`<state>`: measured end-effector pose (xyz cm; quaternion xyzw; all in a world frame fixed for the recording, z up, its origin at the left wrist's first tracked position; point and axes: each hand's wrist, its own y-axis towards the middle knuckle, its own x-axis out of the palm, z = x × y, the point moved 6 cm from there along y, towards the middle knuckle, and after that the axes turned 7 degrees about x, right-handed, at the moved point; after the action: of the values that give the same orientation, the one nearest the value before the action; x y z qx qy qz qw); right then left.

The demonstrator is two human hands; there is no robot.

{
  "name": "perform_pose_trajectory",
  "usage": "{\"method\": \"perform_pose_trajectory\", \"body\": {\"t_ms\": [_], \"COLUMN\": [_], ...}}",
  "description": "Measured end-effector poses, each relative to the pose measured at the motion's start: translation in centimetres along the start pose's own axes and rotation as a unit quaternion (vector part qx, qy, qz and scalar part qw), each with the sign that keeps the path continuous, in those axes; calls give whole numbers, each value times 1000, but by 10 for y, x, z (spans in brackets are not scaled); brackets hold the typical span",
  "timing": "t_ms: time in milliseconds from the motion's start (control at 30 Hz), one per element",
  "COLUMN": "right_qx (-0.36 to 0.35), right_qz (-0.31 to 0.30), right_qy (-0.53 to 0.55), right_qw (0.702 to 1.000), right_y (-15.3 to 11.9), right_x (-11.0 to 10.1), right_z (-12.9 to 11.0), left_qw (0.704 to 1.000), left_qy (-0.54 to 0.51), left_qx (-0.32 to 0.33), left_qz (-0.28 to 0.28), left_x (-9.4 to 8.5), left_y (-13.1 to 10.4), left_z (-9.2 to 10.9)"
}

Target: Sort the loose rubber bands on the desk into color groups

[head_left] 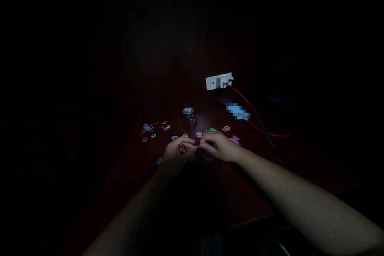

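My left hand (176,155) and my right hand (221,146) meet over the dark red table, thumbs and fingers pinched close together. Between the fingertips shows a small pale pink hair tie (197,147), mostly covered by the fingers. Just beyond the hands lie a pink bunch of hair ties (199,134), a green bunch (211,130) and a yellow one (185,135). Blue ties (159,161) sit left of my left hand. To the right of my right hand is a purple pile (235,140).
A clear lidded jar (189,115) stands behind the hands. Loose coloured ties (149,128) lie scattered at the left, orange ones (226,128) at the right. A wall socket (213,83) holds a charger with a red cable (271,134). A blurred blue object (238,111) lies near it.
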<state>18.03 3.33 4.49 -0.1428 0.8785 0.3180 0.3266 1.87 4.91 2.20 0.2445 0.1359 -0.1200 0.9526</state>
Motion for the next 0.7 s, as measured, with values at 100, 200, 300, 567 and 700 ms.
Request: {"method": "perform_pose_trajectory", "body": {"t_ms": [100,200,300,567,700], "right_qx": [-11,-26,-25,173,244], "right_qz": [-2,-5,-20,152,79], "right_qy": [-6,-16,-27,-154,-231], "right_qw": [1000,1000,999,961,939], "right_y": [0,0,1,-32,-62], "right_x": [1,4,-2,-110,-113], "right_z": [-4,-9,-12,36,72], "left_qw": [999,997,993,981,979], "left_qy": [31,64,100,176,190], "left_qx": [16,31,49,72,75], "left_qz": [-21,-32,-28,35,21], "left_x": [2,3,1,-26,-23], "left_y": [-3,-5,-6,0,0], "left_z": [4,8,10,1,2]}}
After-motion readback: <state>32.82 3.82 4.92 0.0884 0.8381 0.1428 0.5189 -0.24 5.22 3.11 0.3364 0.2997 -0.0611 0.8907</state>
